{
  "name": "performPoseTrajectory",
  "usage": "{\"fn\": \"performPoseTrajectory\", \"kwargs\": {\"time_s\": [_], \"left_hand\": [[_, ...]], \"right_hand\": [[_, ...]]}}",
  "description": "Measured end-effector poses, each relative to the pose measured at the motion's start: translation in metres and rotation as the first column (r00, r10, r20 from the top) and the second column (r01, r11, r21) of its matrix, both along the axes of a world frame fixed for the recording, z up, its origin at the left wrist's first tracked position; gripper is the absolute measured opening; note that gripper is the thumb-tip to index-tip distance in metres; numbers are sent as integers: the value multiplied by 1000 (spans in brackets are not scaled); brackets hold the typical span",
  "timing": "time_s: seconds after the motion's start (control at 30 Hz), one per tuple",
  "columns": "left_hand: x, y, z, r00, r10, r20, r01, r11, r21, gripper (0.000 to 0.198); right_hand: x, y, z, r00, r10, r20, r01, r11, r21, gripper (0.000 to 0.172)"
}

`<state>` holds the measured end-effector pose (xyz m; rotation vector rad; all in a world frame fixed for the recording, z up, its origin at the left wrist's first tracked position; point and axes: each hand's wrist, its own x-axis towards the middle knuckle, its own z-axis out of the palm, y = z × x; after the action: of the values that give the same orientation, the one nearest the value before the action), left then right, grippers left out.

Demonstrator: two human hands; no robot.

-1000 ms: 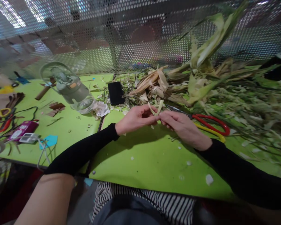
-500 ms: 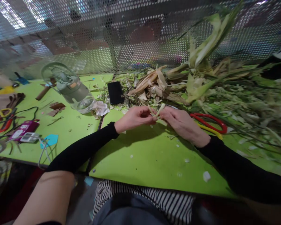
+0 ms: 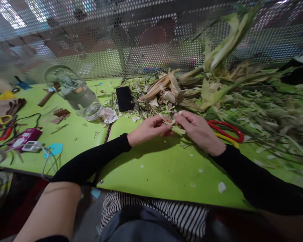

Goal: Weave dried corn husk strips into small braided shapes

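Note:
Pale green strips of corn husk (image 3: 178,129) cross between my two hands, just above the green table (image 3: 151,178). My left hand (image 3: 153,128) pinches them between thumb and fingers from the left. From the right, my right hand (image 3: 197,130) closes its thumb and forefinger on the strips' other side. The fingers hide part of how the strips cross. Scissors with red and yellow handles (image 3: 227,131) lie beside my right hand, their blades mostly hidden. Behind the hands spreads a heap of dry and green corn husks (image 3: 164,85).
A black phone (image 3: 124,98) lies by the husk scraps. Left of it stands a clear bottle with a grey-green lid (image 3: 78,94). Farther left are a purple box (image 3: 27,137), pliers (image 3: 6,131) and a hammer (image 3: 47,96). A perforated metal screen (image 3: 146,43) rises at the back.
My right hand has shifted slightly right and its thumb side has lifted. My left hand has moved a little to the right. The strips between them now angle down to the right.

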<state>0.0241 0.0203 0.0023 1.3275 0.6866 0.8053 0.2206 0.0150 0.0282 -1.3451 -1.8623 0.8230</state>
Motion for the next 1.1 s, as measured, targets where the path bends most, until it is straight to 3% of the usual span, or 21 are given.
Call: {"fn": "performPoseTrajectory", "kwargs": {"time_s": [0.17, 0.37, 0.53, 0.67, 0.83, 0.97, 1.1], "left_hand": [[2, 2, 2, 983, 88, 160, -76, 994, -79, 23], [3, 3, 2, 961, 180, 208, -165, 983, -84, 22], [5, 6, -3, 957, 223, 188, -204, 972, -116, 24], [7, 7, -7, 955, 253, 158, -243, 967, -79, 21], [0, 5, -2, 975, 209, 74, -213, 976, 47, 22], [-4, 7, 1, 984, 172, -34, -169, 982, 84, 31], [-1, 9, -4, 982, 187, -28, -183, 979, 88, 29]], "right_hand": [[2, 7, -6, 981, -152, -118, 149, 988, -29, 53], [-1, 6, -15, 980, -80, -184, 67, 995, -74, 50], [-1, 6, -15, 966, -54, -254, 51, 999, -20, 43], [-3, 4, -15, 992, 24, -126, -19, 999, 41, 41], [-2, 4, -12, 994, 99, 38, -105, 970, 221, 31], [0, 4, -12, 969, 76, 233, -174, 883, 436, 25], [-2, 2, -15, 955, 45, 292, -181, 869, 461, 24]]}}
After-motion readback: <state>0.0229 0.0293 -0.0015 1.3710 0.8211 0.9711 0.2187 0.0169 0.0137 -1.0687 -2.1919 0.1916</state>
